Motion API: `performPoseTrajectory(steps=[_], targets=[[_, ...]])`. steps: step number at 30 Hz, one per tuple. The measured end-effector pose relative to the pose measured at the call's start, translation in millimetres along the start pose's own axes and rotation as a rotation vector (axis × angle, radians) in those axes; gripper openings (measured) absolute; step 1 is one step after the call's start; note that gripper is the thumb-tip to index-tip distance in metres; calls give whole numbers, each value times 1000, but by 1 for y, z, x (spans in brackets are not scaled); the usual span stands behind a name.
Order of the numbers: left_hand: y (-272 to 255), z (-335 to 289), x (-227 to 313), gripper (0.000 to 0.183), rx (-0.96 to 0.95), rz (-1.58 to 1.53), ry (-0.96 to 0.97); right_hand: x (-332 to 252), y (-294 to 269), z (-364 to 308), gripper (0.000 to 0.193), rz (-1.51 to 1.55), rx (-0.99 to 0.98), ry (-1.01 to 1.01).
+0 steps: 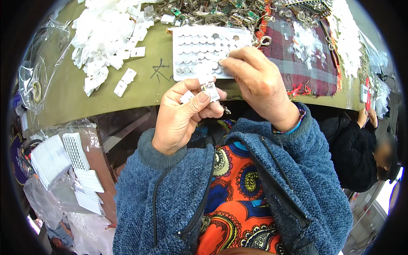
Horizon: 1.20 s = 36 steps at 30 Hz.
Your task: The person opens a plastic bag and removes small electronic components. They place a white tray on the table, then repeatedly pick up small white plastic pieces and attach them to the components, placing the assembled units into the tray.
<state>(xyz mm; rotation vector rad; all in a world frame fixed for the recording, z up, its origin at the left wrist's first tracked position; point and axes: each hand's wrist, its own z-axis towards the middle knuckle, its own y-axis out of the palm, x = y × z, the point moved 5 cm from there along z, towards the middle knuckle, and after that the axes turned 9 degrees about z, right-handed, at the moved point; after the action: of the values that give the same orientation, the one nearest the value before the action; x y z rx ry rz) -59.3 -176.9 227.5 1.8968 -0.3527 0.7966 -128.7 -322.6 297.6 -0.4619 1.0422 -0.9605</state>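
My left hand (182,108) is closed on a small white plastic case (211,91), held between thumb and fingers just in front of the tray. The case's flap stands up, and small metal parts show inside. Another white piece (187,97) sits in the same hand against the fingers. Above the tray's right half, my right hand (257,76) is bent with thumb and forefinger pinched together. What the pinch holds, if anything, is hidden. The white tray (176,51) carries rows of round, coin-like cells (191,41), some pale and some silver, partly covered by my hands.
White plastic pieces (100,34) are heaped at the back left, with two loose cases (125,82) nearer. Tangled wires (212,12) lie behind the tray. A plaid cloth (293,55) bears clear bits. Stacked white trays (51,159) stand at lower left. Another person (355,148) works at right.
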Motion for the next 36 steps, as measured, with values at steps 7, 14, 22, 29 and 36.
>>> performPoseTrajectory(steps=[7, 14, 22, 29, 36], targets=[[0, -5, -5, 27, -34, -145, 53, -29, -10, -8, 18, 279, 90, 92], [0, -14, -10, 29, -33, -114, 75, -53, 4, -13, 27, 246, 22, 35], [-3, -23, -4, 30, -42, -166, 71, -54, 1, -9, 32, 381, 185, 80], [-7, -21, 8, 23, 83, 14, 92, -56, 23, -11, 43, 130, 170, -302], [-9, -13, 13, 20, 166, 143, 24, -13, 15, -4, 41, 176, 244, 66]])
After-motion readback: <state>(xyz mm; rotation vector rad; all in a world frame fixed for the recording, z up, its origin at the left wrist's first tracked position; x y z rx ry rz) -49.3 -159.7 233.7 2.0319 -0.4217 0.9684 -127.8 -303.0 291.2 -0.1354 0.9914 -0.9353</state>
